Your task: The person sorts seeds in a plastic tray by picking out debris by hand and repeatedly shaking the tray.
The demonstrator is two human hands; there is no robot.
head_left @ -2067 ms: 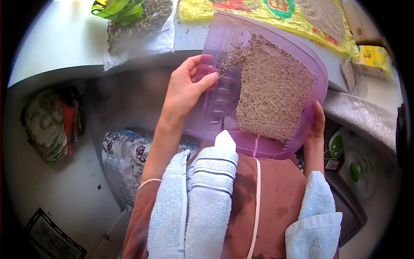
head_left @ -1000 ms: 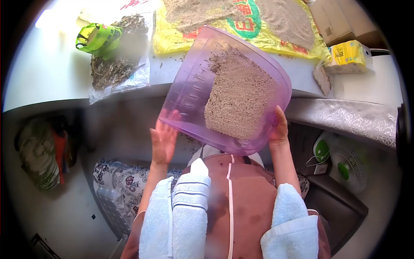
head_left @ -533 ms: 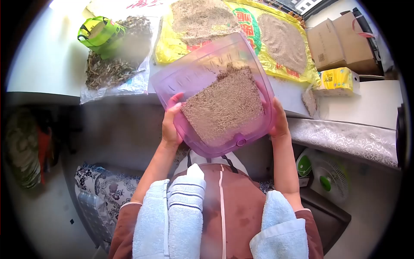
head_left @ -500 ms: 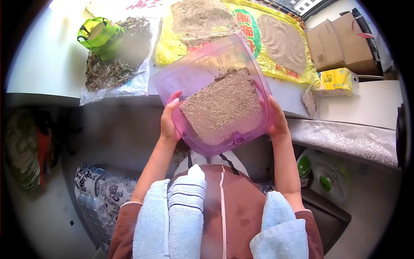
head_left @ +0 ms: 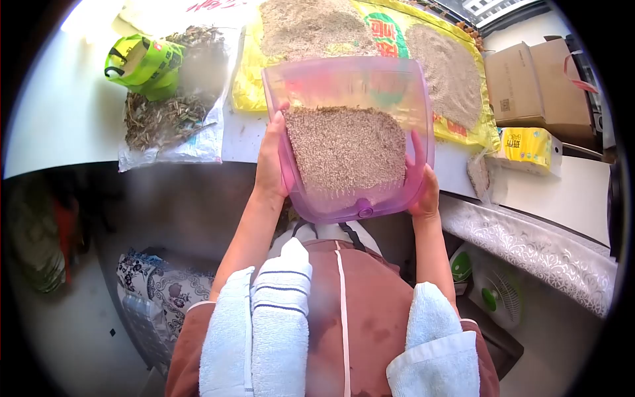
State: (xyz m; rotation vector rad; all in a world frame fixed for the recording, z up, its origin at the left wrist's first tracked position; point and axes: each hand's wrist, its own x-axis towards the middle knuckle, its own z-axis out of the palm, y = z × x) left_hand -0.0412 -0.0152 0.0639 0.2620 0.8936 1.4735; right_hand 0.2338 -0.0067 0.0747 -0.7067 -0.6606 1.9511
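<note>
Held out over the front edge of the ledge is a translucent purple plastic tub (head_left: 331, 210) with a round knob on its near wall. Light brown, grain-like granules (head_left: 347, 149) lie in it, with a darker fringe along the far side. My left hand (head_left: 272, 162) is closed on the tub's left side, thumb up along the wall. On the opposite side my right hand (head_left: 424, 188) grips the wall, its fingers partly seen through the plastic. Beyond the tub, a yellow printed sack (head_left: 250, 86) is spread flat, bearing two heaps of similar granules (head_left: 311, 30).
At left a bright green bag (head_left: 155, 69) stands by dry brown plant scraps (head_left: 159, 122) on a white sheet. A cardboard box (head_left: 539, 83) and a yellow tissue pack (head_left: 526, 149) sit at right. Below are a fan (head_left: 496, 294) and patterned cloth (head_left: 172, 284).
The tub has turned from a slant to nearly level, and the granules have spread more evenly across it. Both hands moved with it; my right hand is a little lower.
</note>
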